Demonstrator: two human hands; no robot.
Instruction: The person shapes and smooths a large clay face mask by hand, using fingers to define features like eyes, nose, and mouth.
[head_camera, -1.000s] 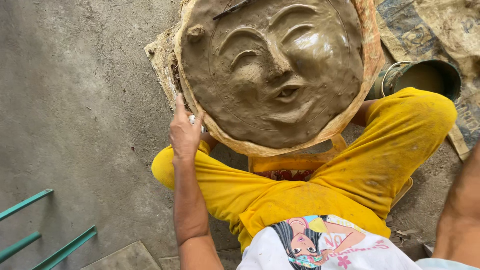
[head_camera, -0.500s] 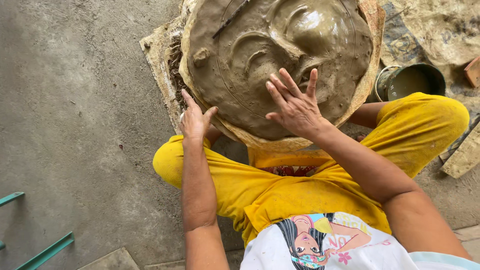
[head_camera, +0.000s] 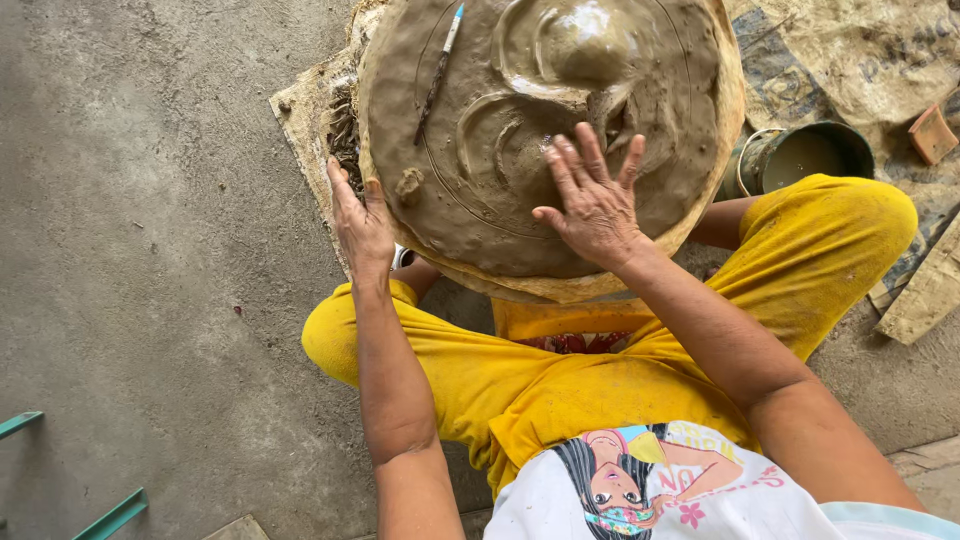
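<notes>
A large round wet clay relief (head_camera: 520, 120) with raised curved ridges rests on a round tan board (head_camera: 700, 215) propped over my lap. My left hand (head_camera: 360, 222) grips the board's left rim, fingers pointing up, beside a small clay lump (head_camera: 408, 185). My right hand (head_camera: 592, 200) lies flat on the wet clay, fingers spread over the ridges near the middle. A thin brush with a blue tip (head_camera: 438, 70) lies on the clay at the upper left.
A muddy bucket (head_camera: 800, 155) stands to the right behind my yellow-clad knee (head_camera: 850, 230). Sacking (head_camera: 860, 60) covers the floor at the upper right, with a small brick-coloured piece (head_camera: 932, 132). Grey concrete floor (head_camera: 150, 250) lies left, green metal bars (head_camera: 105, 515) at bottom left.
The round clay piece has turned on my lap. My right hand came in and now presses flat on the clay; my left hand stays on the left rim.
</notes>
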